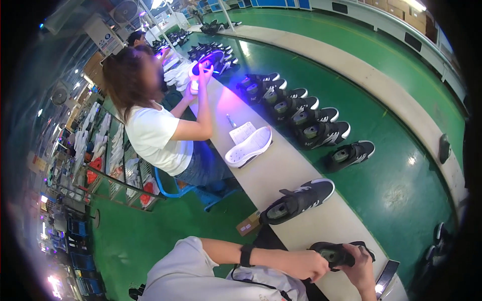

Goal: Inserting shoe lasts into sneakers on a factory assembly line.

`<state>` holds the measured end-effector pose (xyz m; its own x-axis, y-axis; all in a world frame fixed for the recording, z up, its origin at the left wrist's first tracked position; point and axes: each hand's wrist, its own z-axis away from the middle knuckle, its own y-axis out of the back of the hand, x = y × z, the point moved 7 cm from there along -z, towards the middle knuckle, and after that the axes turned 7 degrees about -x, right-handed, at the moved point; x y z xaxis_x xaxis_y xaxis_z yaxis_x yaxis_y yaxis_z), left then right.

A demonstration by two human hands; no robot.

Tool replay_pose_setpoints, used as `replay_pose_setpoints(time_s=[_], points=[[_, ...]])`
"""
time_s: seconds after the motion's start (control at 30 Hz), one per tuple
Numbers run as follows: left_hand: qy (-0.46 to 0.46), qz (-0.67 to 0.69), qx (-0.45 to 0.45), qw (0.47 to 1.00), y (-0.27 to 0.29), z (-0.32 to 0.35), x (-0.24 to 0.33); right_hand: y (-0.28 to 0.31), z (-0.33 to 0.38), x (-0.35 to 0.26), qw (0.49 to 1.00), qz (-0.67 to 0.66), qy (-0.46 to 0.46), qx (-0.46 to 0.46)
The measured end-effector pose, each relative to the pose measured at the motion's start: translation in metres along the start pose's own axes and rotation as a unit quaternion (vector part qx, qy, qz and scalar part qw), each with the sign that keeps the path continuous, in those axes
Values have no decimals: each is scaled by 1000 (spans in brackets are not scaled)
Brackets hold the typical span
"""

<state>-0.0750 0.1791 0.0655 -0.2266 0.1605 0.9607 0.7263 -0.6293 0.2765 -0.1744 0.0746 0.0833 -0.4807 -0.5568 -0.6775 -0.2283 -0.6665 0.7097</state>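
Note:
At the near end of the bench, a dark shoe [333, 255] lies with its opening toward my left hand. My right hand [359, 265] is closed round its side, fingers over the top. My left hand [310, 265], below a black wristband [246, 255], has its fingers curled together at the shoe's near edge. What those fingers hold, if anything, is hidden. A black shoe with white markings [299, 201] rests on the bench just beyond.
Farther up the narrow bench [253, 188] are a white sole [249, 146] and a paper [243, 133]. A seated co-worker [156, 128] holds a shoe under violet light. Several black shoes [321, 131] line the green surface to the right. A dark flat device [388, 277] lies by my right hand.

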Motion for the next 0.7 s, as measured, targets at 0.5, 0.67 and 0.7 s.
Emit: replay_pose_setpoints(time_s=[0.5, 0.67, 0.7], points=[[82, -178, 274, 942, 62, -32, -19, 20, 17, 57, 870, -381, -62, 308], [112, -151, 273, 944, 66, -36, -17, 7, 3, 44, 895, -286, -53, 339], [119, -130, 277, 944, 66, -36, -20, 6, 2, 41, 894, -276, -48, 350]])
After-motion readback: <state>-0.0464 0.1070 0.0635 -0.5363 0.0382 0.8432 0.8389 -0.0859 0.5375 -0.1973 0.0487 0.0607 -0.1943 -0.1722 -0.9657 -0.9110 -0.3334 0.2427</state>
